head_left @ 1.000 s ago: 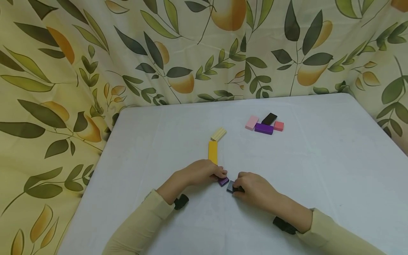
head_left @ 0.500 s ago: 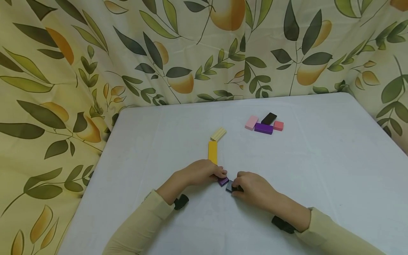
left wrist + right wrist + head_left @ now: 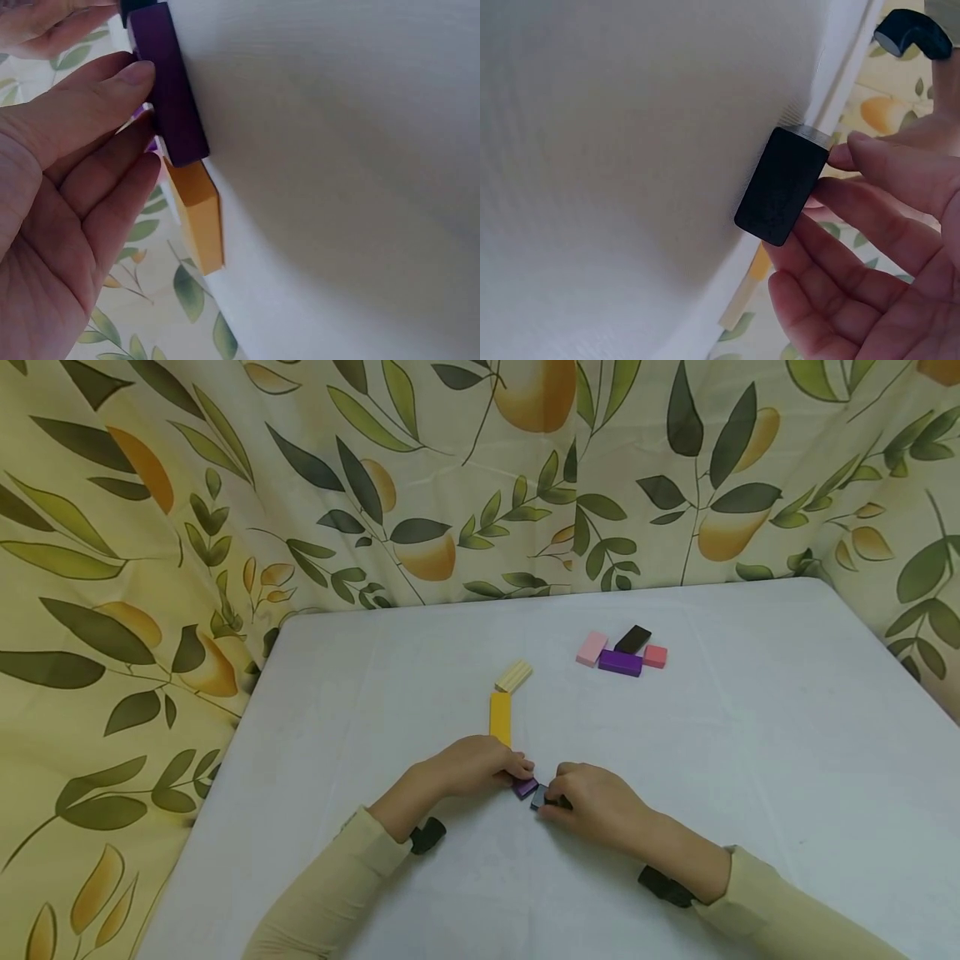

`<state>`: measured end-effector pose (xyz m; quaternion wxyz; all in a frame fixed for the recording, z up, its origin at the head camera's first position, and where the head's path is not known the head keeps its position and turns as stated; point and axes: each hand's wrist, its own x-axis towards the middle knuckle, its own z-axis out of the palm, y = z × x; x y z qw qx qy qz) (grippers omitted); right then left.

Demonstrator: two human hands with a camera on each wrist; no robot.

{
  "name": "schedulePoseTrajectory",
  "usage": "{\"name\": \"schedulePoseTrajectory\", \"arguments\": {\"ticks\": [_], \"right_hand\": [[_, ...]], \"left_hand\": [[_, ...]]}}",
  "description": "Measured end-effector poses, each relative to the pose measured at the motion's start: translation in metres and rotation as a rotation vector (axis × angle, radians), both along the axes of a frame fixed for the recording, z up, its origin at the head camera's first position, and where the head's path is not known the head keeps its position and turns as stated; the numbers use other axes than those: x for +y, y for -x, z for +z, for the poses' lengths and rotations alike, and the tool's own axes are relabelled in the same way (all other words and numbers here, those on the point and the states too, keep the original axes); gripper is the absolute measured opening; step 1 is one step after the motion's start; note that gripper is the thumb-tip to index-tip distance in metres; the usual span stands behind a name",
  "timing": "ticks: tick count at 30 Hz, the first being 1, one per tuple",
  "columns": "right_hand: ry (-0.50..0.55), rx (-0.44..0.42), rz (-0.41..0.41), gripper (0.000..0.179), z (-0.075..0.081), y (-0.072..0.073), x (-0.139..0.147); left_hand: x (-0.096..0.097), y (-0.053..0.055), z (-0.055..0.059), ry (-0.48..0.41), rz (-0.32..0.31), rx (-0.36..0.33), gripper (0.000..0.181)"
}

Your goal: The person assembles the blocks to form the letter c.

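In the head view my left hand [image 3: 483, 766] pinches a dark purple block [image 3: 526, 788] between thumb and fingers. Its long side shows in the left wrist view, where the thumb [image 3: 124, 86] lies along the edge. Just to the right, my right hand [image 3: 596, 802] holds a dark grey block [image 3: 539, 797], its left end close beside the purple one. That block's broad dark face [image 3: 781, 186] fills the middle of the right wrist view, with fingertips along its edge. A yellow block [image 3: 500, 718] runs away from the left hand, its near end hidden by the hand.
A ribbed cream block [image 3: 513, 676] lies at the yellow block's far end. Farther right sit a pink block [image 3: 592, 648], a black block [image 3: 633, 639], a purple block [image 3: 620, 662] and a coral block [image 3: 655, 657]. The white-covered table [image 3: 360, 693] ends at a leaf-patterned curtain [image 3: 480, 485].
My right hand has shifted slightly left with the dark grey block, bringing it nearer the dark purple block. The left hand and the other blocks have stayed in place.
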<state>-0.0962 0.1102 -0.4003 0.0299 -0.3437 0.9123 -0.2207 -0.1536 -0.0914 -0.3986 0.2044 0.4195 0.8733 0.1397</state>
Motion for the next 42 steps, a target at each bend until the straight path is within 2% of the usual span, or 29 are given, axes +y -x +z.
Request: {"name": "schedulePoseTrajectory", "arguments": {"ticks": [5, 13, 19, 22, 25, 29, 32, 37, 42], "right_hand": [[0.006, 0.015, 0.002, 0.01, 0.0, 0.001, 0.0], [-0.002, 0.019, 0.01, 0.01, 0.002, 0.002, 0.0], [0.009, 0.007, 0.018, 0.009, 0.004, 0.003, 0.0], [0.003, -0.018, -0.007, 0.013, 0.005, 0.009, 0.003], [-0.012, -0.054, -0.076, 0.019, 0.009, 0.021, 0.008], [0.003, -0.079, -0.155, 0.021, 0.016, 0.037, 0.017], [0.021, -0.092, -0.169, 0.021, 0.019, 0.045, 0.024], [0.046, -0.143, -0.174, 0.022, 0.02, 0.059, 0.038], [0.069, -0.111, -0.194, 0.021, 0.02, 0.079, 0.053]], "left_hand": [[0.001, 0.0, 0.002, -0.01, -0.009, 0.017, 0.03], [0.002, -0.001, 0.001, -0.032, 0.01, 0.0, 0.028], [0.001, 0.0, 0.001, -0.068, 0.016, 0.033, 0.029], [0.0, 0.006, 0.0, -0.114, 0.047, 0.028, 0.03], [-0.002, 0.017, -0.003, -0.162, 0.106, 0.017, 0.031], [-0.005, 0.032, -0.005, -0.19, 0.178, 0.046, 0.033], [-0.005, 0.039, -0.005, -0.193, 0.193, 0.075, 0.033], [-0.005, 0.046, -0.008, -0.208, 0.232, 0.076, 0.034], [-0.004, 0.055, -0.006, -0.204, 0.292, 0.069, 0.035]]}}
